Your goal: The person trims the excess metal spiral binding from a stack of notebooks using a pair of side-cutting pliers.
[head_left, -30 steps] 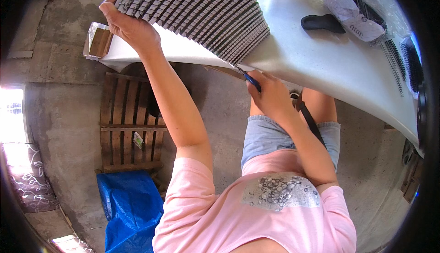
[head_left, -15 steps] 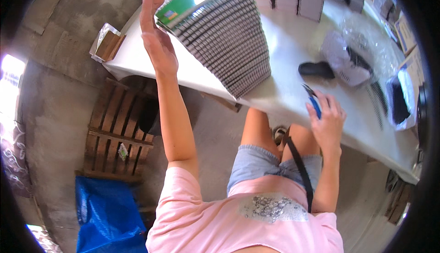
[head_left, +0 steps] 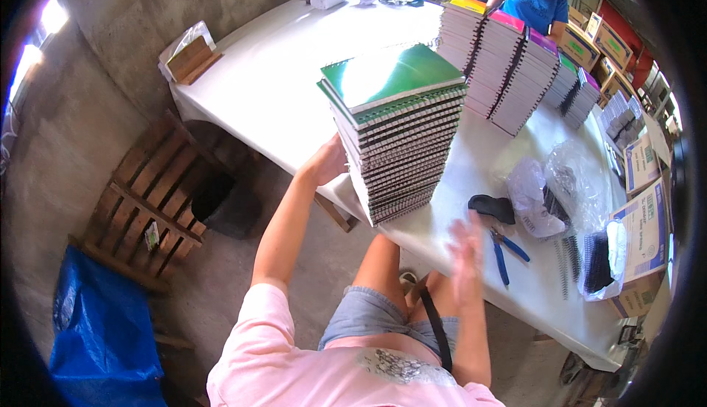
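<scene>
"So, what can I see from my remote seat?"

"A tall stack of spiral-bound notebooks (head_left: 401, 158), glossy green cover (head_left: 394, 75) on top, stands at the near edge of the white table (head_left: 272, 90). The left hand (head_left: 331, 162) appears to touch its left side; its fingers are partly hidden, so I can't make out whether they grip."

"And the right hand (head_left: 465, 256)?"

"Unclenched, blurred, holding nothing, near blue-handled pliers (head_left: 501, 260)."

"How might the stack handle?"

"Heavy together and firm, I'd judge, but slick covers could slide. I'd hold low, palms on opposite sides, sparing the bendable coils (head_left: 412, 145)."
</scene>
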The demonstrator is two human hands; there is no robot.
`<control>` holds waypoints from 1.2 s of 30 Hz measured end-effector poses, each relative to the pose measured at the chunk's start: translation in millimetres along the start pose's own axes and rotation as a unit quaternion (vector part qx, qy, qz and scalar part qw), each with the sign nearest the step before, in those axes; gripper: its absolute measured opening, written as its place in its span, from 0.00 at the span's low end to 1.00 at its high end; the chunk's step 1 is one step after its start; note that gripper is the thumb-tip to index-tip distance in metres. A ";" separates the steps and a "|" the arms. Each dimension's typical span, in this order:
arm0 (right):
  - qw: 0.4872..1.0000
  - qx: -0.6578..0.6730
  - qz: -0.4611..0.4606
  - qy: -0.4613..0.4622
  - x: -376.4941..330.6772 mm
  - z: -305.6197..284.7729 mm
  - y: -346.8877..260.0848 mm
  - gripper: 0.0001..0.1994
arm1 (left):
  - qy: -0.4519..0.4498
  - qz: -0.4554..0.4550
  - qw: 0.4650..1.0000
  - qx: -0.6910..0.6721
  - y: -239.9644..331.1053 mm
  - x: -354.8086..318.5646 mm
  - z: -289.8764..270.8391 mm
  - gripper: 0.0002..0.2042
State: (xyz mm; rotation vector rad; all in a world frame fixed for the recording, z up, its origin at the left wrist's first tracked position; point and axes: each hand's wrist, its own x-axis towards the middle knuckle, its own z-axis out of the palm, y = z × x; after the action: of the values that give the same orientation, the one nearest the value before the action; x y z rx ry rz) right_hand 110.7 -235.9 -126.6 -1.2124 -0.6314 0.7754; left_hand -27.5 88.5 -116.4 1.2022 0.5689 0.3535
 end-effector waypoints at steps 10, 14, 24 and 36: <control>0.973 0.218 0.071 0.031 51.1 78.3 27.3 0.36 | -0.119 -0.061 0.988 -0.077 -16.3 -2.2 24.5 0.25; 0.963 0.252 0.082 -0.042 79.9 71.9 10.0 0.31 | -0.074 -0.051 0.994 -0.058 -31.6 -29.0 41.3 0.39; 0.948 0.188 0.204 -0.154 181.2 -13.0 47.0 0.27 | 0.196 0.128 0.964 -0.126 -90.4 -53.7 138.3 0.39; 0.919 0.203 -0.012 -0.337 228.6 -78.5 65.3 0.27 | 0.229 0.234 0.940 -0.093 -86.9 -88.6 146.1 0.48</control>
State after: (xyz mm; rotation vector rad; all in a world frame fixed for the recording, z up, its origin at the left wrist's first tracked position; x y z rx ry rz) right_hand 296.2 -86.6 -204.3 -0.5338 -0.9808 1.2481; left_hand -16.9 -101.1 -142.4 1.0637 0.6256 1.0891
